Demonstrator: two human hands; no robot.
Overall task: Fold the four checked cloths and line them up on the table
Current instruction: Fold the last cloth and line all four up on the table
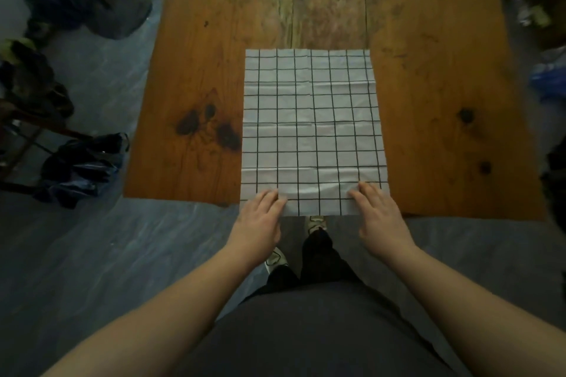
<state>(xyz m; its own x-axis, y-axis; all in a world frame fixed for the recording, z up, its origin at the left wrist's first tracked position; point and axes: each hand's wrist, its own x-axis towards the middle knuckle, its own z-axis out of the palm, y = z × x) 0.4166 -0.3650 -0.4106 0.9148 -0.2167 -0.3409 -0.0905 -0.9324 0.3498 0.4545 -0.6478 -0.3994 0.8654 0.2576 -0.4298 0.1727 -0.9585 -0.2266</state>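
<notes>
One white cloth with a black check (311,131) lies spread flat on the wooden table (196,79), its near edge hanging slightly over the table's front edge. My left hand (260,217) rests on the cloth's near left corner and my right hand (378,214) on its near right corner. The fingers of both hands lie fairly straight on the fabric, which bunches a little between them. Whether the thumbs are under the edge is hidden. No other checked cloth is in view.
The table runs away from me, with dark knots (211,128) left of the cloth. Dark bags (82,168) and clutter (33,82) sit on the floor at the left. More clutter (548,76) lies at the right edge. My feet stand under the table's front edge.
</notes>
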